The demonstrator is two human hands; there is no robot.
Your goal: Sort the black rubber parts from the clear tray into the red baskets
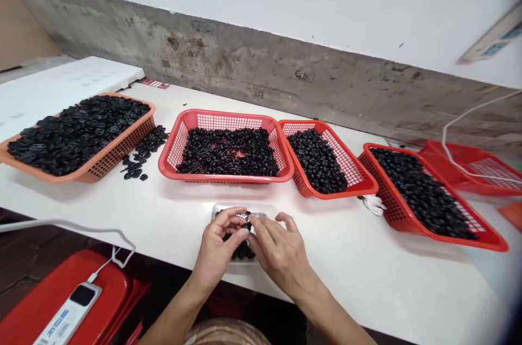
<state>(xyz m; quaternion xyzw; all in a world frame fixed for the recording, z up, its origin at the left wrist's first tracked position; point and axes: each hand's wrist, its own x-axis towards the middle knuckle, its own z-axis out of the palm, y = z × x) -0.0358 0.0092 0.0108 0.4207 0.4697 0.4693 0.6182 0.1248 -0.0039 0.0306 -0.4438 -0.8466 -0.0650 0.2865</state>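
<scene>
One curled left hand (216,247) meets a half-open right hand (281,255) above black rings (243,251).

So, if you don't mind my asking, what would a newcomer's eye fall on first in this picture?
The row of mesh baskets along the white table stands out first: an orange one at far left and red ones to its right, heaped with black rings. Loose black rings lie beside the orange basket. At the front, the left hand and right hand work close together over a clear plastic tray.
</scene>
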